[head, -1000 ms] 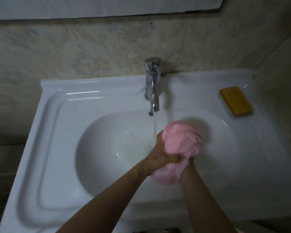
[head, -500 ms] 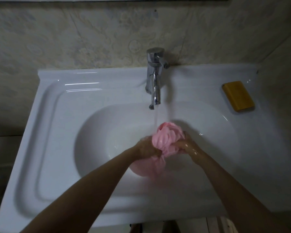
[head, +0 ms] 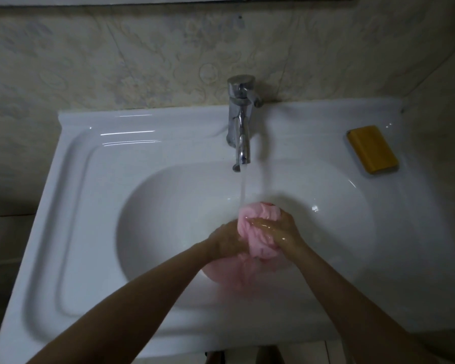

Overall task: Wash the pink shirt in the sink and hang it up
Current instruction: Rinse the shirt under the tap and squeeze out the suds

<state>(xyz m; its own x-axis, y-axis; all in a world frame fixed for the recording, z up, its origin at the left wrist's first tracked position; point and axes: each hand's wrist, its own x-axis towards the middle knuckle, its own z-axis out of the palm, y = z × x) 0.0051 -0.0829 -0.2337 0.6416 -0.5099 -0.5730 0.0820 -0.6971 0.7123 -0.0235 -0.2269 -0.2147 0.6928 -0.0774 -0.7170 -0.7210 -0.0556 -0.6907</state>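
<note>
The pink shirt [head: 258, 245] is bunched into a wet wad over the bowl of the white sink [head: 168, 206], and its lower part hangs down blurred. My left hand [head: 227, 240] grips the wad from the left. My right hand [head: 279, 229] grips it from the right, fingers laid across the top of the cloth. Water runs from the chrome tap [head: 241, 122] onto the top of the shirt.
A yellow bar of soap [head: 372, 149] lies on the sink's right ledge. A flat drain area takes up the sink's left side. A patterned tiled wall stands behind and to the right. A mirror's lower edge shows at the top.
My hands and the shirt dropped lower into the bowl and under the stream. My right hand moved from beneath the wad to its right side and now lies across the top.
</note>
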